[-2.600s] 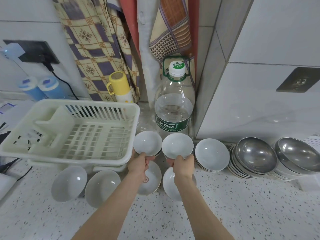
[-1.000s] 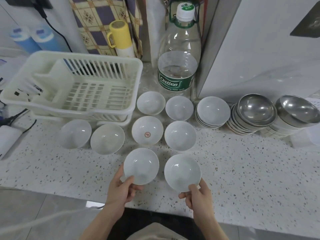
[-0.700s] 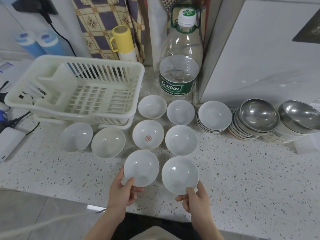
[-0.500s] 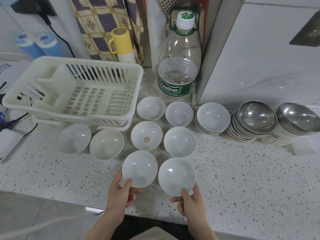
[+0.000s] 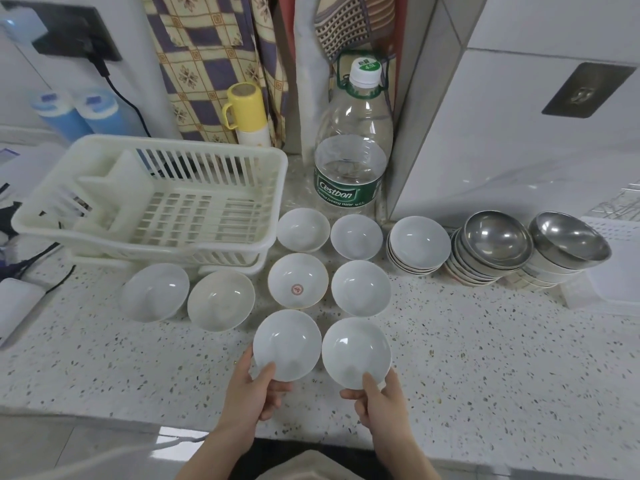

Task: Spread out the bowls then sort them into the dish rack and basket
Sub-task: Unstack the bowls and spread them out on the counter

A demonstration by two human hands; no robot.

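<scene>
While two white bowls are held at the near edge of a speckled counter point(image 5: 485, 358), the scene is recorded as follows.

Left hand: the left hand point(image 5: 251, 393) is closed on the near rim of the left front bowl point(image 5: 286, 344), the thumb laid inside the rim and the fingers curled beneath.
Right hand: the right hand point(image 5: 379, 398) is closed on the near rim of the right front bowl point(image 5: 356, 353), the thumb laid over the rim and the fingers tucked under it.
Front pair: both bowls are seen just beside each other; whether they are resting on the counter or lifted off it cannot be told.
Middle row: a bowl with a red mark point(image 5: 298, 280) and a plain white bowl point(image 5: 361, 288) are set just behind the front pair.
Back row: two smaller white bowls point(image 5: 303, 229) point(image 5: 356, 236) are placed in front of a large water bottle point(image 5: 353, 161).
Left group: two further white bowls point(image 5: 154, 292) point(image 5: 221, 300) are placed side by side, in front of the dish rack.
Dish rack: a white plastic dish rack point(image 5: 263, 188) is seen at the back left, with no bowl in it.
Stacks: a stack of white bowls point(image 5: 417, 244) is left at the right of the back row, and two stacks of steel bowls point(image 5: 495, 244) point(image 5: 568, 245) are tilted beyond it.
Background: a yellow-capped flask point(image 5: 247, 114) is stood behind the rack, against a patterned cloth point(image 5: 207, 57).
</scene>
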